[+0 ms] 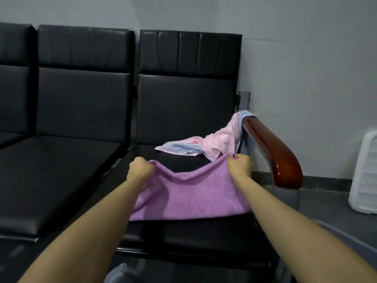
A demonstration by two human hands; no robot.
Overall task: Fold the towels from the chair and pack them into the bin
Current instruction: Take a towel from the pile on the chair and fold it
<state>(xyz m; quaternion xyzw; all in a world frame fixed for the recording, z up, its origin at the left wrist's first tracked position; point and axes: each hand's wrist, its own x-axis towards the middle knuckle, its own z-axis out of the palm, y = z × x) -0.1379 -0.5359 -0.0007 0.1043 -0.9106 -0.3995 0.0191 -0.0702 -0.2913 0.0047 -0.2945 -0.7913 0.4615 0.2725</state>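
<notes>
Purple towel (189, 193) doubled on seat; pink-blue towels (214, 144) crumpled behind.

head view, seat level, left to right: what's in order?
Left hand → purple towel held between the hands → right hand → wooden armrest → white plastic object on the floor. The pink and blue towels overlap the right hand's column, so they are left out.

A white ribbed plastic thing (365, 174), perhaps a lid, leans against the wall (306, 58).

Both hands (140, 169) (239, 165) pinch purple towel (189, 195) — over chair seat (204, 231).
</notes>
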